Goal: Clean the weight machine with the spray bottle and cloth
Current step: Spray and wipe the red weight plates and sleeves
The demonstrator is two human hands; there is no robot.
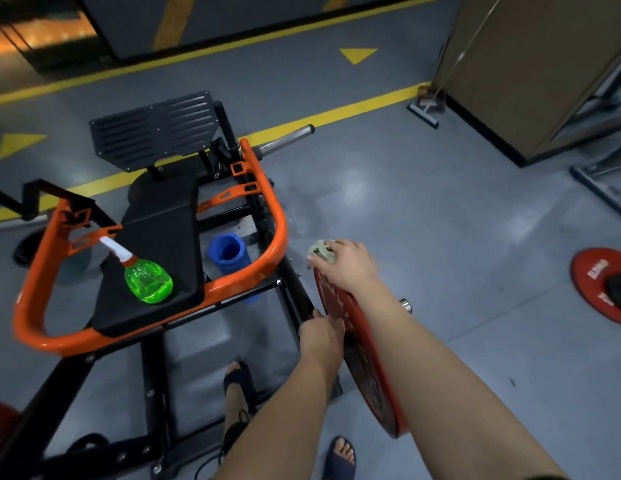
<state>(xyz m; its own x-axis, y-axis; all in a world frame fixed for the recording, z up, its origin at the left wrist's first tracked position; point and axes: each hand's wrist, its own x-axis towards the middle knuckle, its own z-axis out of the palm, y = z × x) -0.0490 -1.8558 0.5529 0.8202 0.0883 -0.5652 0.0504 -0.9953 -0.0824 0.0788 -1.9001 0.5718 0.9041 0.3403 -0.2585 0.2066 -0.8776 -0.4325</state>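
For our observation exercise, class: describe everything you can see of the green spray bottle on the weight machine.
The spray bottle has a rounded, see-through bright green body, apparently plastic, with liquid and bubbles inside, an orange collar and a white trigger head pointing up-left in the picture. It rests on the machine's black padded seat, inside the orange frame, towards the pad's near left part. Only the pad touches it.

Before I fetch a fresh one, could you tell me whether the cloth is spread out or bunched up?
Bunched up: the cloth is a crumpled wad under the right hand, at the rim of the red weight plate.
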